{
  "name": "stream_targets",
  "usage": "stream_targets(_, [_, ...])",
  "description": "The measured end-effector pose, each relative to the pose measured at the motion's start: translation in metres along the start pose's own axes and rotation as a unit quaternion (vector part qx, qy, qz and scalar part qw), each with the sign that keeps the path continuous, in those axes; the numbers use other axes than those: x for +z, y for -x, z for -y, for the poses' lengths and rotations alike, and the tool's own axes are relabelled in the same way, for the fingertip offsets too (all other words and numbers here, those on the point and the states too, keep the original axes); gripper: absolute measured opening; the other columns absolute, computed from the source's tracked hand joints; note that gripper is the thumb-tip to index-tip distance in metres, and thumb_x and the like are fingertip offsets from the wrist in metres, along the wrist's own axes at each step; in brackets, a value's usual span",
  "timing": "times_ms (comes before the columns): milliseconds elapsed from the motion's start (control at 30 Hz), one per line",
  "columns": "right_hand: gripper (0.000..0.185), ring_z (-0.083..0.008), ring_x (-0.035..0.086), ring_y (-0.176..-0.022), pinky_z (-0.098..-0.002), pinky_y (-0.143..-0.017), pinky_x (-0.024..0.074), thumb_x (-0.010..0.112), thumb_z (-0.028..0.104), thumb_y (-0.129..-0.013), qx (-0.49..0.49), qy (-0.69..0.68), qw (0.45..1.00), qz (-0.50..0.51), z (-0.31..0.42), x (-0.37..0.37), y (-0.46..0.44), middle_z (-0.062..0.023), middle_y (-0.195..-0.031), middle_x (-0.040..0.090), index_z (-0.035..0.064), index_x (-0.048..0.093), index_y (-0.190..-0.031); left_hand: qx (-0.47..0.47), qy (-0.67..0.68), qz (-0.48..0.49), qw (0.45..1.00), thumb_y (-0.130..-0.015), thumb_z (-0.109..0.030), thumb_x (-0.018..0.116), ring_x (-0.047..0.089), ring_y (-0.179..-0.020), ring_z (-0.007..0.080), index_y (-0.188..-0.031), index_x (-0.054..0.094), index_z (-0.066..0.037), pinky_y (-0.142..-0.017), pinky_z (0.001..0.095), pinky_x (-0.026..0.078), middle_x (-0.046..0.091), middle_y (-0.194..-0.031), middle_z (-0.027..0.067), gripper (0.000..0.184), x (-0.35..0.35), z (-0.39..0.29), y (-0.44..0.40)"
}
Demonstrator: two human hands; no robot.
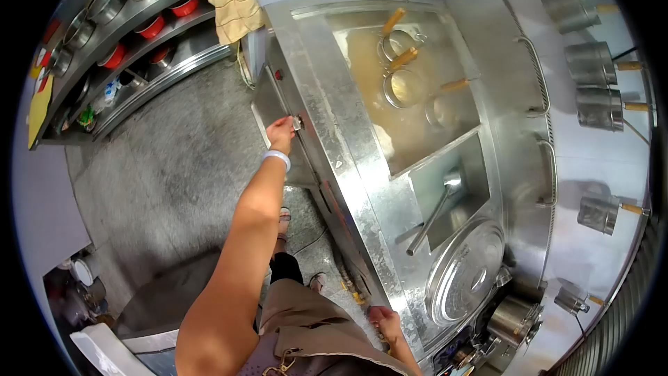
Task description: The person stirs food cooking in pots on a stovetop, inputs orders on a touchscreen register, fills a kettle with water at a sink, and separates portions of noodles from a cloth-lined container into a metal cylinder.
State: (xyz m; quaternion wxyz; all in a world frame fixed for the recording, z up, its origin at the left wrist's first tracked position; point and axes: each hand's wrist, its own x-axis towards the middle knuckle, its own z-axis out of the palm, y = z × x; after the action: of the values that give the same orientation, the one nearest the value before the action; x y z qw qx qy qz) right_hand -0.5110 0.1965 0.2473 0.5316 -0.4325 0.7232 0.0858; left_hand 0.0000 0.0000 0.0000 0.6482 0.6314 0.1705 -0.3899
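My left hand (281,134), with a pale band on its wrist, reaches out to the front panel of the steel noodle boiler (327,118). Its fingers are closed around a small control knob (298,122). Low by the cooker's near front edge is my right hand (386,324), its fingers curled in; what they hold, if anything, is hidden. A pipe with yellow parts (353,292) runs just beside it. Cloudy water (372,108) fills the boiler's tank, where several wooden-handled strainer baskets (401,89) sit, one with pale contents.
A ladle (438,202) rests in the steel well beside the tank. Near it lies a large round lid (473,271), with a steel pot (513,320) beyond. Strainers (593,63) hang on the right wall. Shelves (156,45) at upper left hold bowls; a yellow cloth (233,0) hangs there.
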Motion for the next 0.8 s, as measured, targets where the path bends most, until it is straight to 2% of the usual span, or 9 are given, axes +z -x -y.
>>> stream_targets(133, [0.021, -0.0098, 0.048, -0.05, -0.0247, -0.047, 0.0395, 0.045, 0.014, -0.089, -0.159, -0.106, 0.942, -0.274, 0.057, 0.009, -0.02, -0.0032, -0.057, 0.051, -0.0018, 0.058, -0.088, 0.016, -0.067, -0.003, 0.998, -0.078, -0.025, 0.069, 0.06, -0.064, 0.0133, -0.085, 0.06, -0.008, -0.056, 0.0303, 0.051, 0.062, -0.074, 0.0029, 0.02, -0.013, -0.027, -0.017])
stream_targets(167, [0.018, -0.0092, 0.047, -0.054, -0.0256, -0.045, 0.0376, 0.046, 0.015, -0.09, -0.185, -0.1, 0.921, -0.329, 0.082, -0.009, -0.024, -0.0034, -0.062, 0.051, -0.0005, 0.055, -0.091, 0.014, -0.024, -0.005, 1.0, -0.077, -0.021, 0.07, 0.055, -0.053, 0.0089, -0.077, 0.059, -0.009, -0.045, 0.0249, 0.044, 0.058, -0.061, 0.0002, 0.016, -0.007, -0.016, -0.013])
stream_targets(267, [0.063, -0.0183, 0.056, -0.071, -0.0294, -0.053, 0.051, 0.057, 0.045, -0.083, -0.124, -0.054, 0.951, -0.277, 0.127, -0.039, -0.066, -0.0118, -0.088, 0.055, 0.0052, 0.034, -0.126, -0.009, -0.01, 0.028, 1.0, -0.079, -0.025, 0.068, 0.058, -0.062, 0.0124, -0.083, 0.058, -0.009, -0.053, 0.0294, 0.049, 0.061, -0.073, 0.0034, 0.019, -0.034, -0.007, 0.005])
stream_targets(367, [0.07, -0.0187, 0.057, -0.056, -0.0314, -0.043, 0.0479, 0.069, 0.031, -0.076, -0.126, -0.075, 0.962, -0.231, 0.166, -0.041, -0.102, -0.0157, -0.077, 0.058, 0.0023, 0.03, -0.127, -0.037, 0.011, 0.055, 0.998, -0.081, -0.025, 0.064, 0.059, -0.066, 0.0143, -0.088, 0.057, -0.009, -0.055, 0.0295, 0.049, 0.062, -0.078, 0.0043, 0.019, -0.064, 0.001, 0.023])
stream_targets(500, [0.047, -0.022, 0.052, -0.043, -0.034, -0.034, 0.0404, 0.055, 0.005, -0.074, -0.022, -0.223, 0.949, -0.22, 0.174, -0.054, -0.159, -0.015, -0.064, 0.053, -0.0002, 0.033, -0.115, -0.083, -0.016, 0.091, 0.992, -0.085, -0.029, 0.057, 0.059, -0.07, 0.0151, -0.095, 0.057, -0.008, -0.059, 0.029, 0.049, 0.062, -0.082, 0.0041, 0.023, -0.118, 0.013, 0.051])
stream_targets(600, [0.019, -0.0178, 0.042, -0.039, -0.0302, -0.032, 0.0356, 0.05, 0.005, -0.078, 0.001, -0.325, 0.915, -0.238, 0.178, -0.07, -0.146, -0.0102, -0.058, 0.046, 0.0028, 0.038, -0.093, -0.101, -0.024, 0.095, 0.99, -0.086, -0.031, 0.053, 0.059, -0.077, 0.0165, -0.099, 0.057, -0.007, -0.066, 0.032, 0.05, 0.061, -0.088, 0.0048, 0.027, -0.164, 0.022, 0.074])
stream_targets(667, [0.026, -0.0129, 0.04, -0.037, -0.0248, -0.03, 0.0338, 0.056, 0.023, -0.086, 0.008, -0.509, 0.853, -0.117, 0.164, -0.096, -0.134, -0.0065, -0.058, 0.044, 0.0025, 0.039, -0.085, -0.129, -0.013, 0.097, 0.987, -0.086, -0.029, 0.051, 0.058, -0.08, 0.0171, -0.1, 0.057, -0.008, -0.067, 0.0329, 0.049, 0.06, -0.092, 0.0053, 0.026, -0.192, 0.025, 0.09])
stream_targets(767, [0.039, -0.0065, 0.037, -0.045, -0.0183, -0.036, 0.0334, 0.048, 0.029, -0.091, -0.02, -0.798, 0.528, 0.291, 0.131, -0.126, -0.102, -0.0006, -0.062, 0.037, -0.0082, 0.047, -0.102, -0.147, -0.018, 0.085, 0.985, -0.085, -0.025, 0.052, 0.059, -0.078, 0.0174, -0.099, 0.057, -0.008, -0.066, 0.0333, 0.05, 0.061, -0.088, 0.0054, 0.023, -0.233, 0.038, 0.108])
stream_targets(800, [0.039, -0.0065, 0.037, -0.045, -0.0183, -0.036, 0.0334, 0.048, 0.029, -0.091, -0.023, -0.798, 0.527, 0.292, 0.127, -0.125, -0.086, -0.0006, -0.062, 0.037, -0.0082, 0.047, -0.102, -0.163, -0.026, 0.074, 0.983, -0.084, -0.023, 0.052, 0.059, -0.076, 0.0175, -0.098, 0.058, -0.008, -0.066, 0.0335, 0.05, 0.061, -0.085, 0.0056, 0.021, -0.242, 0.038, 0.118])
